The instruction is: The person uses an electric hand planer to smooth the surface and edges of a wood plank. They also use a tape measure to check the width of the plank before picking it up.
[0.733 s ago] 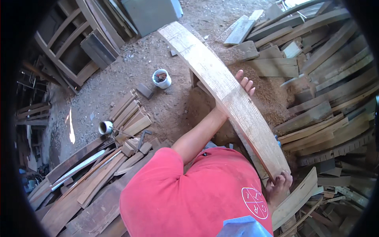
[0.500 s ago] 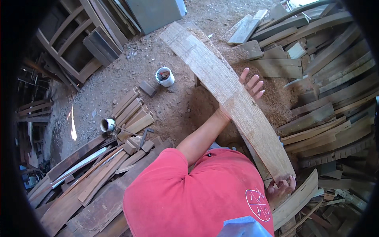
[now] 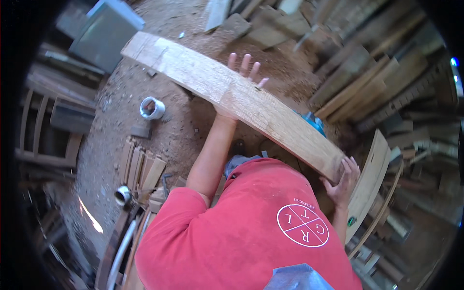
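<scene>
Crossing above a dirt floor (image 3: 116,145) beside stacked wood (image 3: 384,89): a curved board (image 3: 193,72).
Its long axis runs from far left to near right; the left hand (image 3: 245,66) spreads wide beneath, fingers past the far edge, while the right hand (image 3: 345,180) grips the near end.

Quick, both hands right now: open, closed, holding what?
Left hand: open beneath the curved board, reaching past its far edge, apparently supporting it.
Right hand: closed on the board's right end.
</scene>
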